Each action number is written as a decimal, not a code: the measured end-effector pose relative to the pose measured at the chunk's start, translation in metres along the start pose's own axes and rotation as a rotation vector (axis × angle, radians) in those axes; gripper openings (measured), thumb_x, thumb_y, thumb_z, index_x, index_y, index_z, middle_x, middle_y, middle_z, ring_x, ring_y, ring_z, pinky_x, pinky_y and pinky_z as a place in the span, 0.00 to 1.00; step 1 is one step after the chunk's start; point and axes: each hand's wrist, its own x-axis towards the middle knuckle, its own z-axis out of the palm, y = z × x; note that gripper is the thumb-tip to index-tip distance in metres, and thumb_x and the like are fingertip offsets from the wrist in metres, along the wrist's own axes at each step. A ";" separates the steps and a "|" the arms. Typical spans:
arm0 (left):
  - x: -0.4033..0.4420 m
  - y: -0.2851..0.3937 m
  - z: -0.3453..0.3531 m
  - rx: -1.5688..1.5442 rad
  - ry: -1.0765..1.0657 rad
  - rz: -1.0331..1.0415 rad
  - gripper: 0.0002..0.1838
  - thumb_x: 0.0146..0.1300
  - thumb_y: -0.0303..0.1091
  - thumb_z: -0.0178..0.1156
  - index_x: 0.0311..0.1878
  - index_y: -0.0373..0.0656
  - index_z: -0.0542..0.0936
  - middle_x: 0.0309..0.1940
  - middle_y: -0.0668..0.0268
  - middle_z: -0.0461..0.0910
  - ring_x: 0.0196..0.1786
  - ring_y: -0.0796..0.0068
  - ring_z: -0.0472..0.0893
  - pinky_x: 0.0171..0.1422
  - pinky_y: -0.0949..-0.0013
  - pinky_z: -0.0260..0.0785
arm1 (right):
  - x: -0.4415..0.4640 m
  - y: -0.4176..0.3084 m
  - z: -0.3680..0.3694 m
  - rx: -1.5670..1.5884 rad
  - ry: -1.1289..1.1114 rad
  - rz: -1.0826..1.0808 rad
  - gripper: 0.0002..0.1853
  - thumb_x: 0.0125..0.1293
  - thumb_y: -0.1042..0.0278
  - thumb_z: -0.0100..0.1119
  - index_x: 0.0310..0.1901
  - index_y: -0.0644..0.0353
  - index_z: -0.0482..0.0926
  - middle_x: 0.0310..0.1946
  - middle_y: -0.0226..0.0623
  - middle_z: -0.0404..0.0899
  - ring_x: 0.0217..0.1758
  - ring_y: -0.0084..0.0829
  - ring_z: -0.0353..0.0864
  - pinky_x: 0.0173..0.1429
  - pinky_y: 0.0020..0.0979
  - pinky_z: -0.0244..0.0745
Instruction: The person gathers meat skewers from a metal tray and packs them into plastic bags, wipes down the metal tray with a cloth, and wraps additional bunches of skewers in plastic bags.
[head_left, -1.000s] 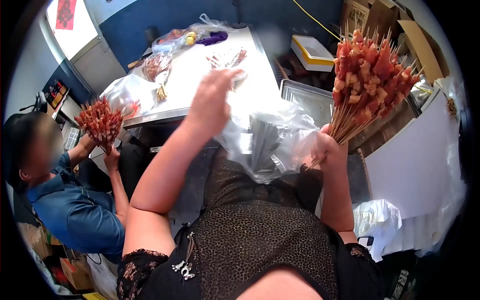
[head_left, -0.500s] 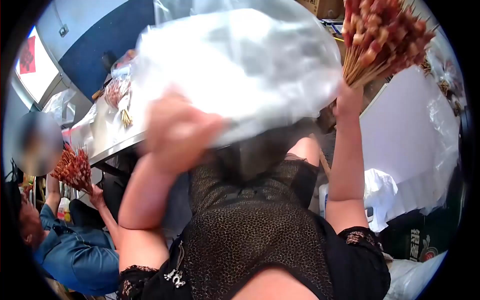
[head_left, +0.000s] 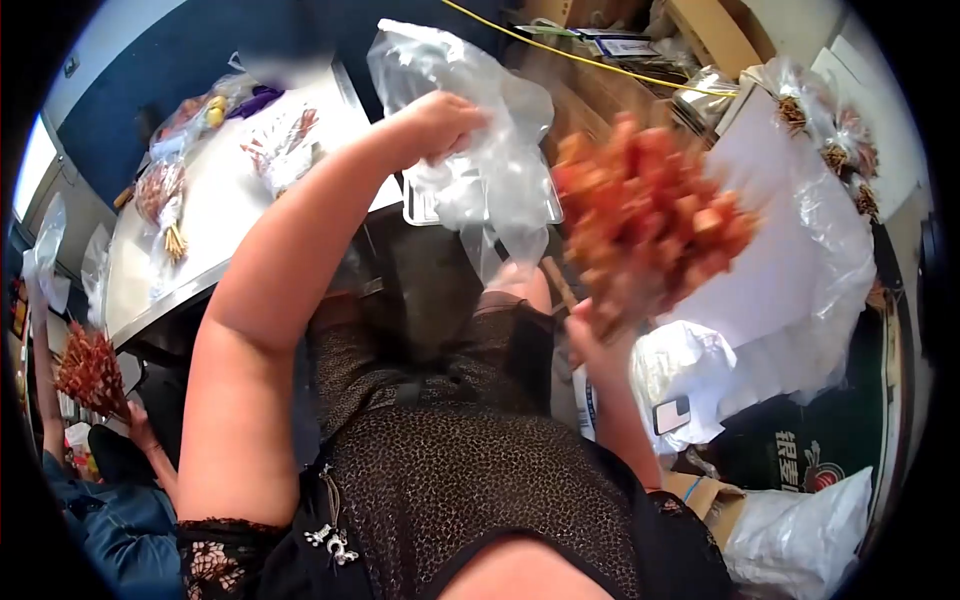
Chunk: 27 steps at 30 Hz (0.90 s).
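My left hand [head_left: 445, 125] is closed on a clear plastic bag [head_left: 500, 130], held up in front of me with its lower part hanging down. In my right hand [head_left: 597, 345] is a thick bundle of meat skewers [head_left: 655, 220]. The red and pale meat fans out at the top, while my fingers wrap around the stick end below, slightly blurred. The bundle stands to the right of the bag, apart from it. Behind the hanging bag, part of a white tray [head_left: 420, 208] shows.
On the white table [head_left: 225, 220] at left lie bagged skewers [head_left: 160, 195]. Another person's hand [head_left: 143, 428] holds a skewer bundle [head_left: 90, 370] at far left. Right of me are a white board [head_left: 745, 270], a phone [head_left: 671, 414] on white plastic and more bagged skewers [head_left: 835, 150].
The bag has swung from a broad spread in front of me to a narrower hanging shape. My right hand has lowered the skewer bundle toward me and left. My view has shifted right.
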 end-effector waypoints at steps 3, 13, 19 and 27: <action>-0.004 0.044 0.005 0.210 0.034 0.331 0.14 0.53 0.43 0.59 0.22 0.41 0.79 0.12 0.70 0.70 0.14 0.78 0.68 0.19 0.71 0.62 | -0.010 0.058 0.007 -0.081 0.034 -0.144 0.09 0.52 0.72 0.61 0.36 0.61 0.75 0.18 0.31 0.73 0.19 0.29 0.75 0.25 0.26 0.70; -0.024 0.108 0.018 0.626 0.250 0.745 0.17 0.61 0.47 0.58 0.45 0.45 0.81 0.27 0.64 0.80 0.30 0.67 0.78 0.40 0.69 0.70 | 0.000 0.064 0.023 -0.573 -0.197 -0.319 0.13 0.47 0.69 0.63 0.36 0.61 0.78 0.26 0.45 0.78 0.33 0.46 0.79 0.38 0.38 0.73; -0.024 0.100 0.004 1.185 0.188 0.778 0.14 0.65 0.47 0.49 0.51 0.63 0.78 0.37 0.66 0.80 0.40 0.64 0.79 0.43 0.62 0.70 | 0.009 0.060 -0.014 -0.694 -0.114 -0.214 0.15 0.46 0.69 0.65 0.37 0.61 0.77 0.28 0.45 0.79 0.32 0.42 0.80 0.39 0.35 0.74; -0.013 0.059 0.018 0.810 -0.021 0.798 0.15 0.62 0.44 0.54 0.47 0.47 0.80 0.35 0.60 0.82 0.35 0.62 0.81 0.41 0.64 0.72 | 0.020 0.049 -0.057 -0.351 0.275 -0.090 0.11 0.54 0.74 0.60 0.40 0.65 0.76 0.27 0.30 0.78 0.24 0.23 0.75 0.30 0.26 0.70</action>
